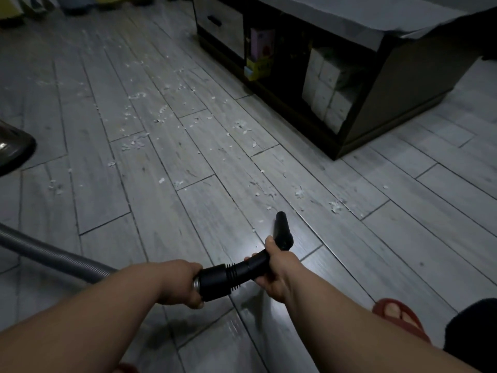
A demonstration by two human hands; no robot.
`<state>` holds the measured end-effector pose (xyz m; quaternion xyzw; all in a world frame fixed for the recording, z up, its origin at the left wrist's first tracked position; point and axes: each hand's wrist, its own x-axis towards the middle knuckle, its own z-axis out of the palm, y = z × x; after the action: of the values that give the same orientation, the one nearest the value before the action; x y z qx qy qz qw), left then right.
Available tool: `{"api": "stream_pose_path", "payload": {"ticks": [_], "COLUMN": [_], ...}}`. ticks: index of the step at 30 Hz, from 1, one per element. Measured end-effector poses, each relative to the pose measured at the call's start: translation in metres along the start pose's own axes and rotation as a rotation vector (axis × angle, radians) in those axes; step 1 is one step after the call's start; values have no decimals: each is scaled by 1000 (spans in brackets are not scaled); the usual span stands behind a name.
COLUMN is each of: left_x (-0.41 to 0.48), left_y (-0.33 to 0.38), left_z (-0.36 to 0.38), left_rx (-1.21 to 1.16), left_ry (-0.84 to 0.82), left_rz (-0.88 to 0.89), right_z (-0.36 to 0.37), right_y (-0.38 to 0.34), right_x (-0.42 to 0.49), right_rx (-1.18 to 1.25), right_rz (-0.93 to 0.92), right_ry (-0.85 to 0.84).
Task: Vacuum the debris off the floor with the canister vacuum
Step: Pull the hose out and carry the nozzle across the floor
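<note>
Black curved hose handle (242,270), grey ribbed hose (53,258), white debris (134,142) scattered

Your left hand (183,284) grips the hose (53,255) where it joins the handle (236,273). Your right hand (274,273) holds the handle just to the right of it. The hose leads off to your left, past the frame edge. The nozzle (283,228) points forward beyond your right hand, above the floor (403,238). Debris (134,142) lies scattered ahead and to the left (a few bits just past the nozzle). The cabinet (390,90) stands far right, with boxes (328,84) in its shelf and a drawer (219,22) at its left end. Your foot (398,313) is at lower right.
</note>
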<state>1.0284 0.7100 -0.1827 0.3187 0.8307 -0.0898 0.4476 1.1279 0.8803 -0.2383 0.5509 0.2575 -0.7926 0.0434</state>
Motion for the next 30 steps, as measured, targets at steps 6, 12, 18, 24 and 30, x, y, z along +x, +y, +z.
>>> {"api": "stream_pose_path", "payload": {"ticks": [6,12,18,24,30], "left_x": [-1,-16,-30,-49,-81], "left_y": [-2,-10,-16,-30,-64], "left_z": [8,18,36,68,96], "left_rx": [-2,-145,-139,-17,-62], "left_ry": [79,88,53,55,41], "left_rz": [65,165,213,231,203], "right_z": [1,8,6,-1,21], "right_y": [3,24,64,108,152], "right_x": [7,-12,-32,-48,-62], "right_rx": [-21,-46,2,50,48], "right_rz": [-38,-187,-210,-198,-178], "right_ry": [24,-116,-93,-84,-113]}}
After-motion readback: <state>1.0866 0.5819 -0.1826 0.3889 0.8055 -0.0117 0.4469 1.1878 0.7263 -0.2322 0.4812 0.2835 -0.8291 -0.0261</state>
